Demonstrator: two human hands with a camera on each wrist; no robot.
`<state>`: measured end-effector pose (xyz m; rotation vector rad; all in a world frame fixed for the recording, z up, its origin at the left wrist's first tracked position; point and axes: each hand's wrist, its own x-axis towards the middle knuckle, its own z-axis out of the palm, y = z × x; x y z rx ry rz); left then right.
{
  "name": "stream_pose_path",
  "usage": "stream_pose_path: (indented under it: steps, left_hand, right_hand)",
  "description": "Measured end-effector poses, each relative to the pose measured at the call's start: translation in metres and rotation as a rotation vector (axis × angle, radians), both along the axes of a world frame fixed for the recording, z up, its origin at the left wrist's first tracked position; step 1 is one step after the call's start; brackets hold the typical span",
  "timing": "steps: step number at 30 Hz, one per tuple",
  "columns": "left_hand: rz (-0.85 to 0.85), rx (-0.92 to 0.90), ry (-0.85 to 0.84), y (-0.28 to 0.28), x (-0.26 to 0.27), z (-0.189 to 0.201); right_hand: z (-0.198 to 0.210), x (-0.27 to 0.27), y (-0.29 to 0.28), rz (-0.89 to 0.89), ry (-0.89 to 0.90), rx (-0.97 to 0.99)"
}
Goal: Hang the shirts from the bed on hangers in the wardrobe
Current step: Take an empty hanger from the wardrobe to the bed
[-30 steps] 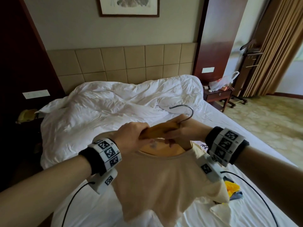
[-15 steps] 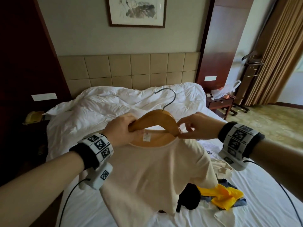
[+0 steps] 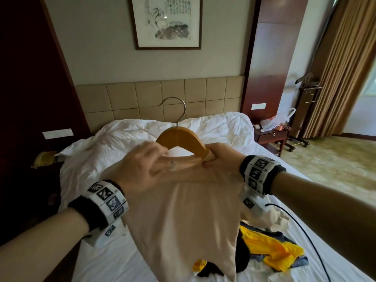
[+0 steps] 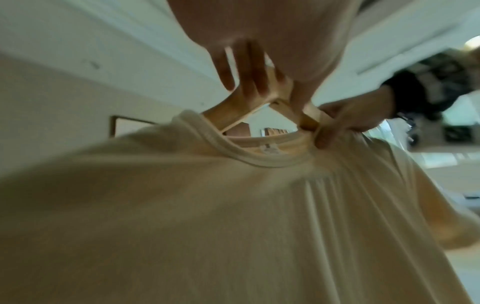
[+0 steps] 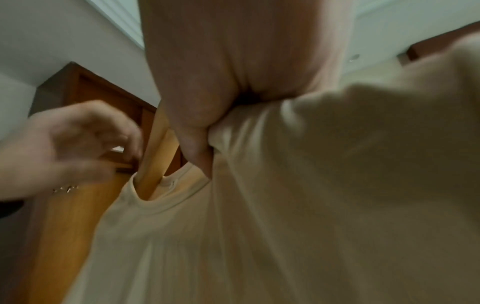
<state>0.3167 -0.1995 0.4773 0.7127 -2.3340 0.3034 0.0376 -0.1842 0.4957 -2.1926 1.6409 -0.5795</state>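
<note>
A cream T-shirt (image 3: 179,220) hangs above the bed from a wooden hanger (image 3: 183,139) with a metal hook (image 3: 177,110). The hanger's left arm is inside the neck opening (image 4: 259,156). My left hand (image 3: 142,163) is blurred and holds the hanger (image 4: 233,115) by its left arm, fingers (image 4: 246,72) laid along the wood. My right hand (image 3: 221,159) pinches the collar (image 5: 182,181) against the hanger's right arm, thumb (image 5: 194,144) pressing the cloth. More shirts lie on the bed: a yellow one (image 3: 270,249) and a black one (image 3: 242,253). No wardrobe is in the head view.
A crumpled white duvet (image 3: 213,129) covers the head of the bed. A dark nightstand (image 3: 272,137) with a plastic bag (image 3: 278,121) stands at the right, with a valet stand (image 3: 305,92) and curtains (image 3: 341,68) behind. Carpeted floor (image 3: 335,163) lies right of the bed.
The hanger and shirt have risen and the view has tilted up. My right hand closed on the collar at the hanger's right arm. My left hand slid across the collar.
</note>
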Motion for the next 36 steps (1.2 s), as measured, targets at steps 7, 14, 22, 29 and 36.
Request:
stream_pose_path:
  steps: [7, 14, 22, 29, 36]
  left_hand:
    - [0.328, 0.057, -0.603, 0.013, -0.007, -0.009]
    - [0.386, 0.167, -0.623, 0.021, -0.04, -0.011]
    - [0.505, 0.029, -0.1, 0.06, -0.03, -0.014]
    - [0.879, 0.366, 0.16, 0.099, -0.016, -0.008]
    - [1.179, 0.367, 0.062, 0.182, 0.071, 0.003]
  right_hand:
    - [0.006, -0.02, -0.014, 0.059, 0.008, 0.004]
    - [0.0, -0.04, -0.021, 0.155, 0.048, 0.026]
    - [-0.005, -0.048, -0.036, 0.321, 0.06, 0.045]
    - [-0.005, 0.01, -0.028, 0.542, 0.041, 0.045]
    - [0.002, 0.129, 0.019, 0.708, 0.107, 0.032]
